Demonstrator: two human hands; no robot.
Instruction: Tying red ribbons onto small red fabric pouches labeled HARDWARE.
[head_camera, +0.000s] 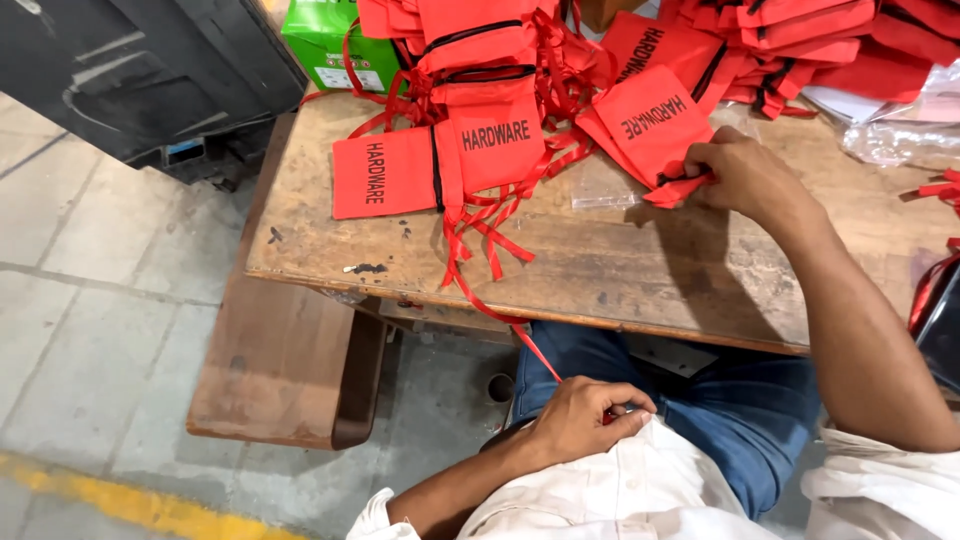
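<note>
Our right hand (738, 172) is closed in a pinch on the lower corner of a red fabric pouch (650, 118) lying on the counter (620, 275), fingers curled over its red ribbon end. Our left hand (585, 415) sits low in our lap, at about six o'clock from the counter edge, closed around the end of a long red ribbon (500, 320) that runs up at eleven o'clock to the pile above.

To do this well, in our judgement, we should keep the pouch flat under the right hand and draw the ribbon gently with the left, so it slides free of the tangle without dragging the neighbouring pouches off the edge.

At nine o'clock from the right hand lies a small clear plastic bag (605, 190). Further that way, two red pouches (440, 160) lie side by side with loose ribbons spilling over the counter edge. At twelve o'clock a heap of red pouches (790, 40) is stacked, and at the far eleven o'clock corner stands a green box (320, 40). A wooden bench (290, 370) sits below at left.
</note>
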